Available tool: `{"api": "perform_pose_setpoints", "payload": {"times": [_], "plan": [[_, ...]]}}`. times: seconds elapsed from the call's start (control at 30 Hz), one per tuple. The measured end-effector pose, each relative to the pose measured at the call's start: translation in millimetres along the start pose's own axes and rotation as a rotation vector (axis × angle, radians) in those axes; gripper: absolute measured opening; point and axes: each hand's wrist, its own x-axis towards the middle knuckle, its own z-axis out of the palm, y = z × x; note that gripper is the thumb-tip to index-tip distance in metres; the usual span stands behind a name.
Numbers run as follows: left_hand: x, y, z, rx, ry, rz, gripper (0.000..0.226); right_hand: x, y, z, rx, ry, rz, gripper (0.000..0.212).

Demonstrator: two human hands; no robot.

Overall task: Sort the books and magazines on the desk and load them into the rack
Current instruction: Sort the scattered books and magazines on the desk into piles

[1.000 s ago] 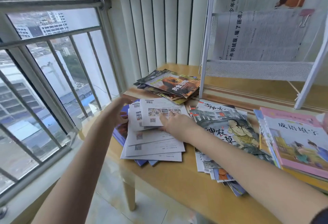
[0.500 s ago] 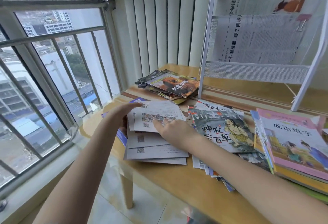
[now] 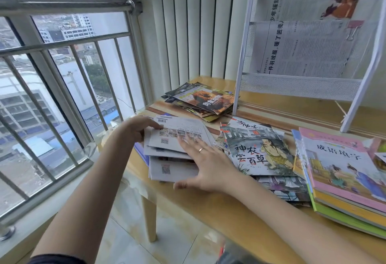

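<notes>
A stack of thin white booklets (image 3: 173, 138) lies face down at the left end of the wooden desk (image 3: 208, 217). My left hand (image 3: 137, 128) cups the stack's far left edge, thumb on the top booklet. My right hand (image 3: 206, 163) rests flat on the stack's right side, fingers spread, thumb at its near edge. To the right lies a spread of picture books (image 3: 259, 153), and beyond it a pile of thicker books with a pink cover (image 3: 342, 165). A fan of dark magazines (image 3: 204, 100) sits at the back. The white wire rack (image 3: 300, 86) holds clipped newspapers (image 3: 309, 50).
A barred window (image 3: 62, 96) runs along the left, close to the desk's left edge. Vertical blinds (image 3: 188, 34) hang behind the desk. The rack's bottom shelf space (image 3: 292, 109) shows bare wood. Tiled floor (image 3: 167, 242) lies below the desk's near edge.
The white booklets were fanned out toward me; both hands have pushed them together into a tighter stack. My right hand slid nearer and now spreads flat over the stack's right side.
</notes>
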Motion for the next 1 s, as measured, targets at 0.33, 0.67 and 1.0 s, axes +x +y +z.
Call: {"api": "perform_pose_setpoints", "payload": {"times": [0.33,0.67,1.0], "plan": [[-13.3,-0.4,-28.5,0.071,-0.077,0.015,0.033,-1.0,23.6,-31.8,0.598,0.894,-0.256,0.046],[-6.2,7.6,-0.4,-0.318,-0.317,0.047,0.025,11.6,46.6,-58.0,1.001,0.559,-0.039,0.013],[-33.9,49.2,68.0,0.081,-0.158,0.696,0.072,-8.8,113.2,-98.1,1.395,0.933,0.371,0.009]]}}
